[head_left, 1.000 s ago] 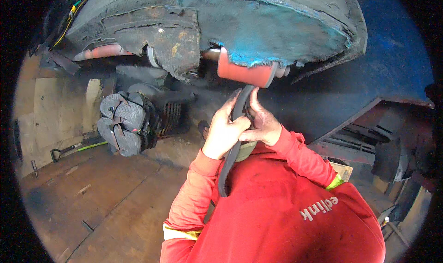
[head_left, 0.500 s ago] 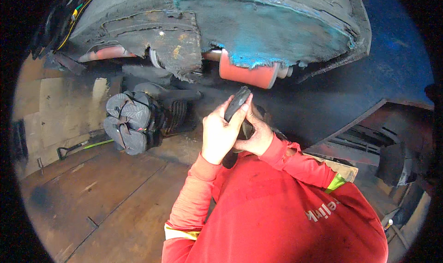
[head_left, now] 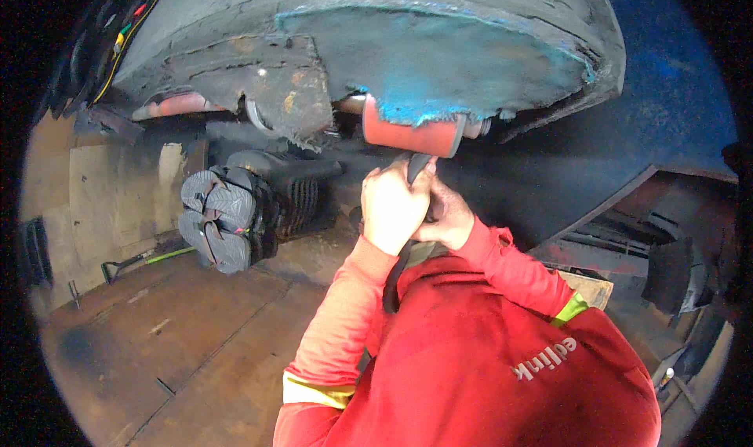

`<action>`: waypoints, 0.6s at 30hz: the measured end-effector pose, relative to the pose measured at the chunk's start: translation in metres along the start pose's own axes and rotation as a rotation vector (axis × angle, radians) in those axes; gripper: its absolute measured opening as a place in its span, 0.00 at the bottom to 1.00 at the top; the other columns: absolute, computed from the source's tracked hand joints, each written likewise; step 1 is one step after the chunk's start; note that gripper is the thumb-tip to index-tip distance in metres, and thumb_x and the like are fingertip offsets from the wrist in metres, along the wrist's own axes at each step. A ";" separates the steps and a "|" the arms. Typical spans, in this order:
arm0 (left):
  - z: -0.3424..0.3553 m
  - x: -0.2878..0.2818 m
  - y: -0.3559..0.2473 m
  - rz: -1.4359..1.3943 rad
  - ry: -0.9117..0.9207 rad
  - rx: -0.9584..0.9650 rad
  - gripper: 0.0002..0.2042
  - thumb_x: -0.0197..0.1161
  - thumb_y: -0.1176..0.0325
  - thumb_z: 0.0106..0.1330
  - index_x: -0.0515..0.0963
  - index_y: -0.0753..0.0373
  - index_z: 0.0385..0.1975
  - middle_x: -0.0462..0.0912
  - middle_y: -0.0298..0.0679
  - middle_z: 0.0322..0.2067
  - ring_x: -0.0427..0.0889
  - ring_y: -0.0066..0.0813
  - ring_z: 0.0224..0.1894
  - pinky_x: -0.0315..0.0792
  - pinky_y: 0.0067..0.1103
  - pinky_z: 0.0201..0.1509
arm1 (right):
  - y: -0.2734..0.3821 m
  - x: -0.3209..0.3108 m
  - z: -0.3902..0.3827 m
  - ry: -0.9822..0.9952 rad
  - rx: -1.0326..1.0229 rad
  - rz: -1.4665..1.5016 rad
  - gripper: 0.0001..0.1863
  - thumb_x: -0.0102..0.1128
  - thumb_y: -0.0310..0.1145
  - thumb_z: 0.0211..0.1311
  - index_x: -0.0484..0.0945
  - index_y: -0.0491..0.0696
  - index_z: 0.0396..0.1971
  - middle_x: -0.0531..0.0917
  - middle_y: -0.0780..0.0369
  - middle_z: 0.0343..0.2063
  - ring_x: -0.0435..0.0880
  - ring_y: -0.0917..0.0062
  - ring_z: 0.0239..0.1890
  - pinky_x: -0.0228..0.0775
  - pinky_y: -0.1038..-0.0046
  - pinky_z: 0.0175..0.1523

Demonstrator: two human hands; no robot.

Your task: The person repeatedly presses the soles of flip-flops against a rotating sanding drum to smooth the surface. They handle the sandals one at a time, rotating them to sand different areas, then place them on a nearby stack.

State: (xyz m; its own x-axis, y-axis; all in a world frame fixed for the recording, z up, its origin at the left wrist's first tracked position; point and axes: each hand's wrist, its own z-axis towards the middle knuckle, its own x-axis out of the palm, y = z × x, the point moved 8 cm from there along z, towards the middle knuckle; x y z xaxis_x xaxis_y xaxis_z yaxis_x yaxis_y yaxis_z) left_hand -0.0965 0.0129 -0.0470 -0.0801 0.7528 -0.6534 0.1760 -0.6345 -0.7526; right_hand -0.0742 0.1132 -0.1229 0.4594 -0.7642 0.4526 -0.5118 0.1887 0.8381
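My left hand (head_left: 392,205) and my right hand (head_left: 449,218) are wrapped round a long dark grey rubber piece (head_left: 417,167), which looks like a sandal sole seen edge-on and runs down toward my red-sleeved body. Its upper end is at the lower edge of a red roller (head_left: 407,136); I cannot tell whether they touch. The roller, with a metal shaft, sticks out below a worn, dust-coated machine housing (head_left: 439,63) with ragged blue-tinged covering. My left hand partly hides the piece and my right fingers.
Grey flip-flops (head_left: 216,219) are stacked at the left beside a dark machine part. Behind are boards (head_left: 114,196) and a green-handled tool (head_left: 169,255) above brown flooring (head_left: 149,361). Cables (head_left: 118,47) hang at upper left. A blue panel (head_left: 651,94) and dark metal framework (head_left: 620,235) stand at the right.
A second ago the piece was at the roller; half a second ago it was lower and tilted. Now both hands have raised it back to the roller, my left hand turned more over it.
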 end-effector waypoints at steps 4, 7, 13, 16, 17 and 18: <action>-0.006 -0.002 0.003 0.067 -0.056 0.011 0.17 0.62 0.57 0.66 0.83 0.66 0.43 0.86 0.50 0.26 0.86 0.49 0.32 0.72 0.42 0.57 | 0.011 0.005 -0.007 0.105 -0.013 0.004 0.49 0.77 0.25 0.42 0.63 0.46 0.69 0.74 0.63 0.60 0.71 0.74 0.62 0.64 0.68 0.68; -0.014 -0.003 0.006 -0.038 -0.041 -0.036 0.16 0.62 0.58 0.66 0.84 0.63 0.46 0.87 0.49 0.30 0.87 0.48 0.34 0.71 0.42 0.59 | 0.020 0.012 -0.013 0.146 -0.023 -0.019 0.49 0.77 0.24 0.43 0.62 0.45 0.69 0.74 0.63 0.60 0.71 0.74 0.63 0.64 0.68 0.69; -0.026 -0.020 -0.008 0.009 -0.191 0.117 0.14 0.66 0.57 0.65 0.84 0.63 0.34 0.83 0.49 0.28 0.82 0.49 0.31 0.72 0.39 0.36 | 0.011 0.013 -0.017 0.127 -0.019 -0.093 0.51 0.77 0.25 0.45 0.59 0.45 0.71 0.71 0.62 0.63 0.69 0.73 0.65 0.61 0.67 0.71; -0.025 -0.018 -0.007 -0.017 -0.137 0.096 0.12 0.64 0.60 0.65 0.85 0.57 0.42 0.86 0.44 0.35 0.84 0.46 0.37 0.69 0.44 0.49 | 0.004 0.015 -0.019 0.101 -0.110 0.007 0.53 0.78 0.28 0.44 0.57 0.44 0.72 0.70 0.61 0.65 0.67 0.71 0.68 0.57 0.67 0.73; -0.023 -0.015 -0.002 -0.039 -0.091 0.040 0.13 0.62 0.60 0.65 0.85 0.54 0.46 0.88 0.42 0.40 0.86 0.44 0.42 0.68 0.46 0.58 | 0.003 0.011 -0.016 0.089 -0.106 0.011 0.54 0.79 0.29 0.43 0.57 0.44 0.72 0.69 0.61 0.65 0.66 0.71 0.68 0.56 0.67 0.73; -0.015 -0.003 0.006 -0.087 0.007 -0.069 0.13 0.62 0.60 0.65 0.85 0.55 0.45 0.88 0.43 0.40 0.86 0.44 0.42 0.69 0.44 0.55 | 0.002 0.007 -0.012 0.089 -0.092 0.003 0.55 0.79 0.31 0.43 0.56 0.44 0.72 0.69 0.60 0.66 0.65 0.70 0.69 0.55 0.66 0.74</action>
State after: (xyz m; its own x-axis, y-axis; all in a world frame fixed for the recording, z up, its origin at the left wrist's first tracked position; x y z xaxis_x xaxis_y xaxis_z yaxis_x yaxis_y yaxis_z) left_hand -0.0802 0.0099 -0.0482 -0.0910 0.8057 -0.5853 0.2361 -0.5536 -0.7986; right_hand -0.0632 0.1155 -0.1147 0.5227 -0.7065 0.4771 -0.4464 0.2500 0.8592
